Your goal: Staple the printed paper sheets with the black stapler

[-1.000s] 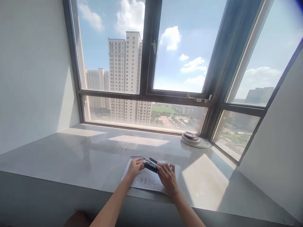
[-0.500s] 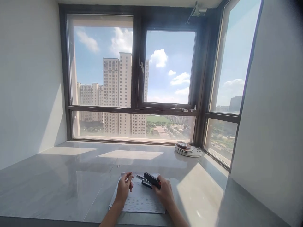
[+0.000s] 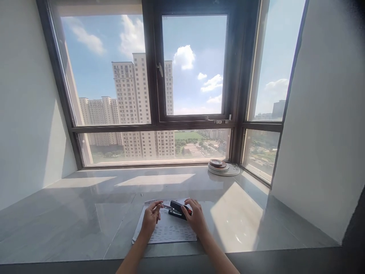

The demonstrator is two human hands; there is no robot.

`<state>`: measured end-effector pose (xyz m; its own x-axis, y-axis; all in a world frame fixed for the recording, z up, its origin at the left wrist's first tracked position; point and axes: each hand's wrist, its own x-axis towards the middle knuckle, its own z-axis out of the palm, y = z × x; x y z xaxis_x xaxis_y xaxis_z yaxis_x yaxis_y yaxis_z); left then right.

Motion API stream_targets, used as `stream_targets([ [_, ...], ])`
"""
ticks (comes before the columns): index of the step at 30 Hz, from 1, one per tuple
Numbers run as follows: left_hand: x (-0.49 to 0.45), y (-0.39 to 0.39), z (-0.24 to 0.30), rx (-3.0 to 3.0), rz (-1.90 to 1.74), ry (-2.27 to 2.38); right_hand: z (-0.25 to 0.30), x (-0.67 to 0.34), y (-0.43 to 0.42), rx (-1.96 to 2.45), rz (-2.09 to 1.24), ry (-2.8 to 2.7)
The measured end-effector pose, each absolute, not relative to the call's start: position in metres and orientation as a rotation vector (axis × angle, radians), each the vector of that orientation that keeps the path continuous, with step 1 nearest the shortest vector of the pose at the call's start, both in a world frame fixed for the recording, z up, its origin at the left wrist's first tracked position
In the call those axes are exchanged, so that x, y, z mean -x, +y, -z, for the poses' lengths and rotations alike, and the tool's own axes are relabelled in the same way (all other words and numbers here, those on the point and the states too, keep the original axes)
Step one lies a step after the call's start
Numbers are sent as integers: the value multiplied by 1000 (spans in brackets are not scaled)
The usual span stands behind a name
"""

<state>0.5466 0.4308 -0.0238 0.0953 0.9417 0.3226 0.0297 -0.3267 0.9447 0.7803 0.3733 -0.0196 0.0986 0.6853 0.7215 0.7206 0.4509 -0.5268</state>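
A black stapler [image 3: 177,206] is held between two bare hands over printed paper [image 3: 168,232], its two black arms parted and a slim metal strip [image 3: 167,207] pointed leftward. The stapler's rear end is gripped by the right hand [image 3: 196,217], with the thumb placed on the near side and the fingers curled over the far side. At the strip's tip, just left of the stapler, the left hand [image 3: 149,219] is seen with thumb and fingertips drawn together; whether the metal is pinched between them cannot be told.

One stapler is counted, and one pile of paper, spread beneath both hands on a glossy grey ledge [image 3: 71,217]; the number of sheets cannot be made out. One small pale piece [image 3: 142,194] is seen beyond the paper's far edge. One stack of round plates [image 3: 219,169] is set near the corner, well apart from the hands. The ledge is bordered by dark window frames [image 3: 114,128], in which five panes are counted and one handle [image 3: 160,70] is fitted. Tall pale buildings [image 3: 141,102] are seen outside.
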Motion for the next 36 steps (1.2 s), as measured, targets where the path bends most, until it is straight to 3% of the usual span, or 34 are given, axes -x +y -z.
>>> stream_targets([
  [8,-548,427,25,-1684,-1165,912,14,-768,358,971,374,-1744],
  [19,-550,411,13,-1763,-1015,778,-11,-744,359,800,477,-2103],
  [30,-551,396,2,-1629,-1037,742,-29,-741,370,746,411,-2145],
  [36,-553,395,7,-1654,-1087,717,-45,-746,392,617,44,-2284],
])
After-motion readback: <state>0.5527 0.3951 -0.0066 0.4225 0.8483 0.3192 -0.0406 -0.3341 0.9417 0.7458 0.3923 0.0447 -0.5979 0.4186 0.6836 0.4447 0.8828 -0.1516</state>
